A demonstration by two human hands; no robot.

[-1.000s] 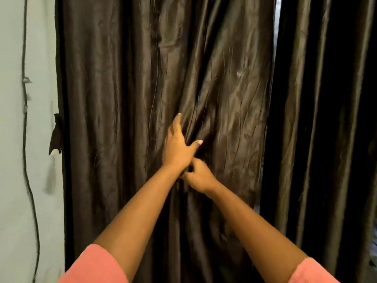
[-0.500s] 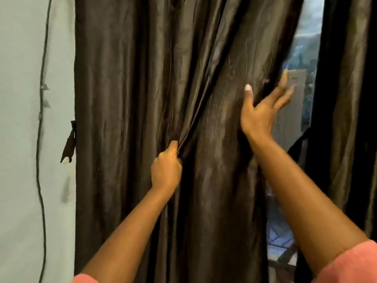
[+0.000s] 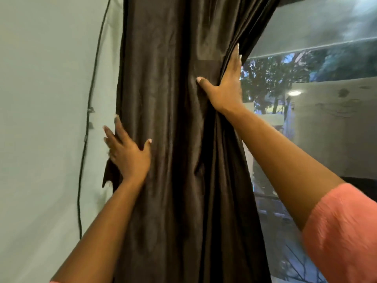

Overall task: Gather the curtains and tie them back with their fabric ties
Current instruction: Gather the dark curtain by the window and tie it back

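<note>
Wall (image 3: 40,99): pale, filling the left side of my view.
Cable (image 3: 86,127): thin and dark, running down the wall, just left of the curtain's edge.
Fabric tie (image 3: 109,173): a dark scrap of cloth poking out from the curtain's left edge, right under my left hand; I cannot tell how it is fastened.
My left hand (image 3: 127,152): lying against the curtain's left edge, fingers straight and spread toward the wall side, thumb laid on the front of the cloth. It clasps nothing; it only presses.
Curtain (image 3: 173,139): dark brown and glossy, bunched into one thick column of folds between my two hands, hanging from the top of view to the bottom.
My right hand (image 3: 226,88): higher up, on the curtain's right edge, fingers straight and pointing up along the fold, thumb out across the front. Flat against the cloth, not clenched.
Window (image 3: 316,119): uncovered to the right of the curtain, with trees, a lit lamp and a wall outside.
My sleeve (image 3: 342,231): pink, on my right arm at the lower right.
</note>
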